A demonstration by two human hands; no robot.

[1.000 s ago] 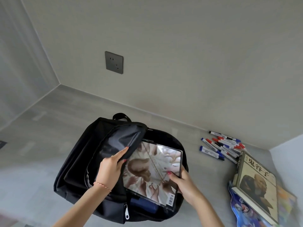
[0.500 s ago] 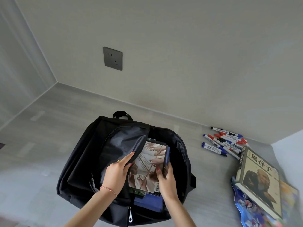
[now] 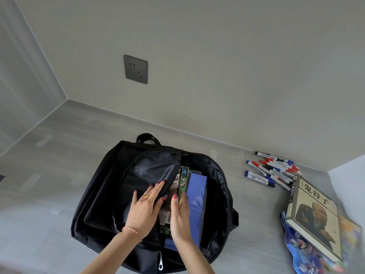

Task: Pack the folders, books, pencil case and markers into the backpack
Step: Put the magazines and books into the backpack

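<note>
A black backpack (image 3: 98, 194) lies open on the grey floor. My left hand (image 3: 145, 210) holds its flap back, fingers wrapped over the flap edge. My right hand (image 3: 180, 216) grips a picture-covered book (image 3: 182, 182) that stands nearly upright inside the bag. Beside it in the bag sits a blue folder (image 3: 197, 192). Several markers (image 3: 273, 171) with red, blue and black caps lie on the floor to the right. A thick book (image 3: 314, 214) with a portrait cover rests on a blue patterned case (image 3: 300, 252) at the right edge.
A wall with a grey socket plate (image 3: 135, 69) rises behind the bag. A pale wall corner (image 3: 349, 175) closes in at the right. Something yellowish (image 3: 349, 232) lies under the thick book.
The picture-covered book has gone from lying flat on the opening to standing on edge deep in the bag. My right hand followed it down; my left hand still holds the flap.
</note>
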